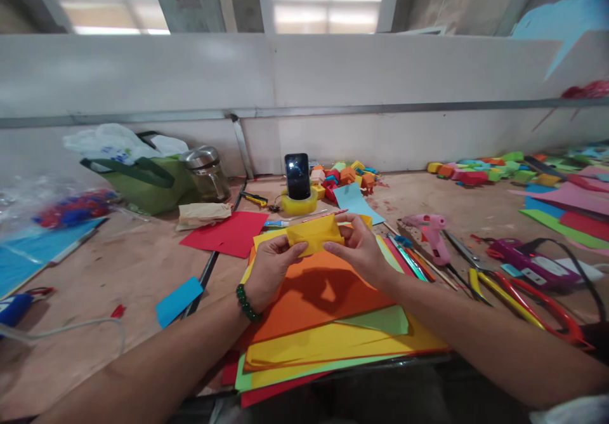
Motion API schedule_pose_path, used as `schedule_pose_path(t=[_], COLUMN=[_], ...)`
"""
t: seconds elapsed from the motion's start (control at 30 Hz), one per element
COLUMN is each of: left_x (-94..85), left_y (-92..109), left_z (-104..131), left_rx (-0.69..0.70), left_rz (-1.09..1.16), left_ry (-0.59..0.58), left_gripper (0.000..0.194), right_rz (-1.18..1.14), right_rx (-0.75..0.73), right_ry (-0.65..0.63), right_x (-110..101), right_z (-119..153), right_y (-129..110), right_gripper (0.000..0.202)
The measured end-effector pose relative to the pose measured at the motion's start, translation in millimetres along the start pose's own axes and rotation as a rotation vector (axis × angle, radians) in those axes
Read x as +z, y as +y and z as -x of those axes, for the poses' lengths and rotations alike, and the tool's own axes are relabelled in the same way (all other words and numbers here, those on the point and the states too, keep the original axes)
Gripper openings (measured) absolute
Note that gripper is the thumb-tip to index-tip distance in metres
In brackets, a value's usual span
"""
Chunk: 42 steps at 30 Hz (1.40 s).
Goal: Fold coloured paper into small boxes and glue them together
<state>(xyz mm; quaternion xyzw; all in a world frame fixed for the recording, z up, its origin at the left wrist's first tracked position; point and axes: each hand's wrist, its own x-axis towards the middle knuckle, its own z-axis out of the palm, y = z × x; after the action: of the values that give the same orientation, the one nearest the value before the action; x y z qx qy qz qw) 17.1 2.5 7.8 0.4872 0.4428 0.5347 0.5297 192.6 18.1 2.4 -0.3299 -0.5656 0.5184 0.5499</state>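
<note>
Both hands hold one small piece of folded yellow paper (pixel 314 235) in the air over a stack of coloured sheets. My left hand (pixel 276 262) pinches its left end between thumb and fingers, and a dark green bead bracelet circles that wrist. At the right end, my right hand (pixel 360 246) grips it with the thumb in front and the fingers behind. Creases cross the paper's face. Directly below lies an orange sheet (pixel 318 291) carrying the hands' shadow, on top of yellow sheets (pixel 304 348) and green ones.
Right: a pink glue gun (pixel 431 230), large scissors (pixel 518 297) and a purple power strip (pixel 533 262). Behind the hands, a phone (pixel 297 176) stands in a yellow tape roll (pixel 299 204) near folded paper blocks (pixel 349 176). Left: a red sheet (pixel 226 233), a glass jar (pixel 207 176) and a green bag (pixel 147 186).
</note>
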Motion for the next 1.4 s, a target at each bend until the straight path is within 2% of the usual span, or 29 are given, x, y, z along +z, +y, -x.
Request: schedule_pose_path(t=[0.07, 0.17, 0.4, 0.6, 1.2, 1.4], left_x=[-0.1, -0.5, -3.2, -3.7, -2.7, -2.4], left_y=[0.6, 0.0, -3.7, -1.7, 0.6, 1.5], left_z=[0.3, 0.2, -1.7, -2.3, -0.2, -1.1], left_rx=[0.011, 0.017, -0.091, -0.086, -0.139, -0.132], left_rz=[-0.009, -0.008, 0.0, -0.016, 0.029, 0.006], left_ry=[0.002, -0.014, -0.09, -0.073, -0.107, -0.082], left_gripper=[0.046, 0.047, 0.047, 0.05, 0.049, 0.05], right_rz=[0.018, 0.088, 0.087, 0.088, 0.06, 0.084], right_rx=[0.069, 0.136, 0.101, 0.16, 0.154, 0.172], right_ry=[-0.016, -0.054, -0.029, -0.072, -0.084, -0.094], right_x=[-2.2, -5.6, -4.2, -6.5, -8.5, -8.7], right_z=[-1.5, -4.0, -4.3, -5.3, -4.7, -4.9], right_y=[-0.1, 1.8, 1.6, 0.6, 2.5, 1.0], right_gripper=[0.056, 0.045, 0.039, 0.041, 0.038, 0.039])
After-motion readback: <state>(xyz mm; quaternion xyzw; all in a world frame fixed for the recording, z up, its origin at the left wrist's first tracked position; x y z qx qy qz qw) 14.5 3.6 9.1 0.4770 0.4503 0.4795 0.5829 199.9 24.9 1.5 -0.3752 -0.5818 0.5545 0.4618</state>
